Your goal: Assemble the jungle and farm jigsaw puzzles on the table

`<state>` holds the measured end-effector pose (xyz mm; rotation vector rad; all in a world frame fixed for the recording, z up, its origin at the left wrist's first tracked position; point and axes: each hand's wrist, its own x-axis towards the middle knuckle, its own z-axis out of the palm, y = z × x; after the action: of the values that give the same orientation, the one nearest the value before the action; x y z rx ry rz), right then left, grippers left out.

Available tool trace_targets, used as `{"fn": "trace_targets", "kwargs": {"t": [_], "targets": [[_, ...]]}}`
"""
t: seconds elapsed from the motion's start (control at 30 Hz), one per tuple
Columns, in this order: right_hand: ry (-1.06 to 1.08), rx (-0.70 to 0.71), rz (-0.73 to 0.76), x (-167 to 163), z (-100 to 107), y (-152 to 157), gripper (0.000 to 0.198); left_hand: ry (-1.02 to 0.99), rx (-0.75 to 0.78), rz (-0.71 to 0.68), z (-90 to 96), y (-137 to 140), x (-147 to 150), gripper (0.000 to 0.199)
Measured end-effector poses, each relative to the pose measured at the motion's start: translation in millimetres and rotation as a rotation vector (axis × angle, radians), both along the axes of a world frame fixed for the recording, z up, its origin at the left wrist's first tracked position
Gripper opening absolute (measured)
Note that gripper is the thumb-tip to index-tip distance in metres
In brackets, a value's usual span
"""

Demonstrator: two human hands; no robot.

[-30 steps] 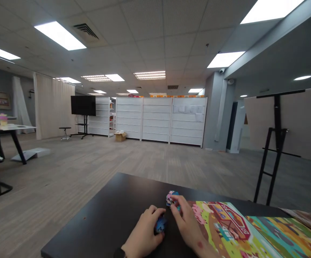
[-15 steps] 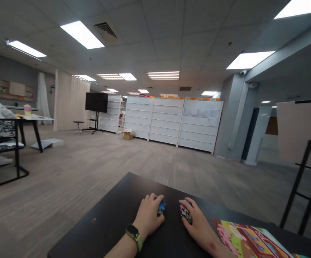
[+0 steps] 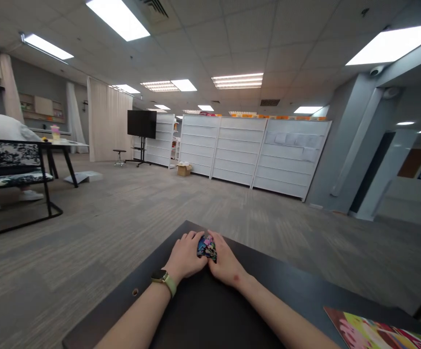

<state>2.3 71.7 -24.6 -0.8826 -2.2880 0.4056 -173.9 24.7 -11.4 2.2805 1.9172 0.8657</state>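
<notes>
Near the far corner of the black table [image 3: 210,310], my left hand [image 3: 186,255] and my right hand [image 3: 225,259] come together around a small stack of colourful puzzle pieces [image 3: 206,247]. Blue, pink and dark print shows on the pieces between the fingers. My left hand, with a watch on its wrist, grips them from the left side, thumb at the near edge. The fingers of my right hand curl around the right side. Both thumbs nearly touch. How many pieces there are cannot be made out.
A brightly printed picture sheet [image 3: 381,332] lies at the table's right. A small hole [image 3: 135,292] shows near its left edge. Beyond are a person on a patterned chair [image 3: 10,160], a screen on a stand [image 3: 141,124], white shelving [image 3: 237,150] and a cardboard box [image 3: 184,169].
My right hand has moved left and my left hand slightly left and away, bringing their separate puzzle pieces together. The view has shifted, and the picture sheet now sits further right.
</notes>
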Motion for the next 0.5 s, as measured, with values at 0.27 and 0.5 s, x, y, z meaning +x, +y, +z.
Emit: {"fn": "trace_targets", "kwargs": {"t": [0.27,0.5], "targets": [[0.044,0.058,-0.023,-1,10,-13,0.091,-0.096,0.095,-0.018,-4.8,3,-6,0.070],[-0.156,0.126,-0.241,146,19,-86,0.074,-0.126,0.329,0.016,1.4,2,-7,0.051]]}}
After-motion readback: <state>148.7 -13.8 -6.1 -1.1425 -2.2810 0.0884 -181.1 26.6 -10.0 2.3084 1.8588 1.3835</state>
